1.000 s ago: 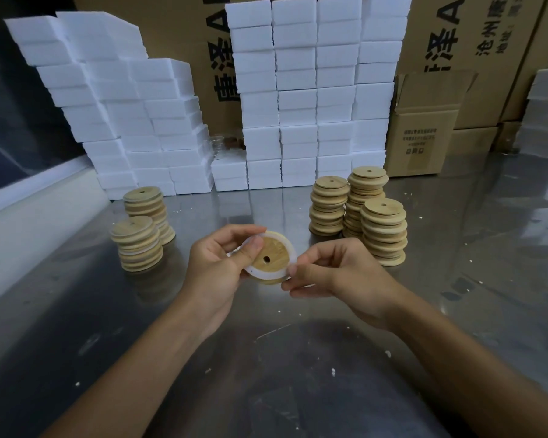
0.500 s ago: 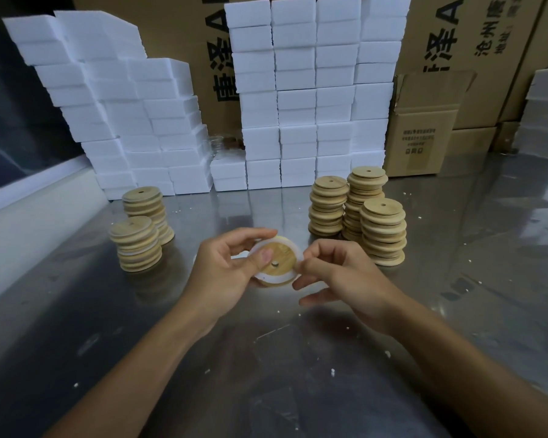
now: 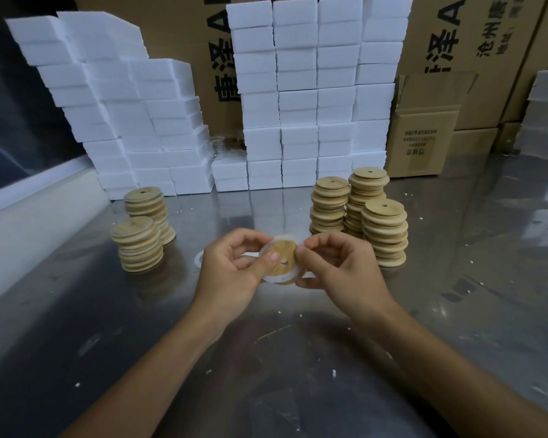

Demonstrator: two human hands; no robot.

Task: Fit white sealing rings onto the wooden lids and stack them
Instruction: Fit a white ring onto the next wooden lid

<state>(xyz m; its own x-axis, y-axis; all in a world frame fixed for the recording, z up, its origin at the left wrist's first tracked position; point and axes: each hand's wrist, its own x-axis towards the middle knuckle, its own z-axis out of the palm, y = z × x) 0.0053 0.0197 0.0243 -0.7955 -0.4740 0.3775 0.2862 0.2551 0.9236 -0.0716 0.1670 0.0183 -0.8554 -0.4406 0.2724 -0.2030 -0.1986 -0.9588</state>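
Both my left hand and right hand gripped the wooden lid at frame centre, which I had tilted more edge-on within a second, the white sealing ring apparently nearly seated, stacking next.

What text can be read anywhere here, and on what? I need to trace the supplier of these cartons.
"泽" and part of a large "A": big carton behind the white foam blocks, cut off by them.
"泽 A": large carton at right.
"沧州", then "地址" below: same right carton, the rest cut off.
Small open box: several printed lines, too small and blurred to read.
Wooden lids, sealing ring: no text.
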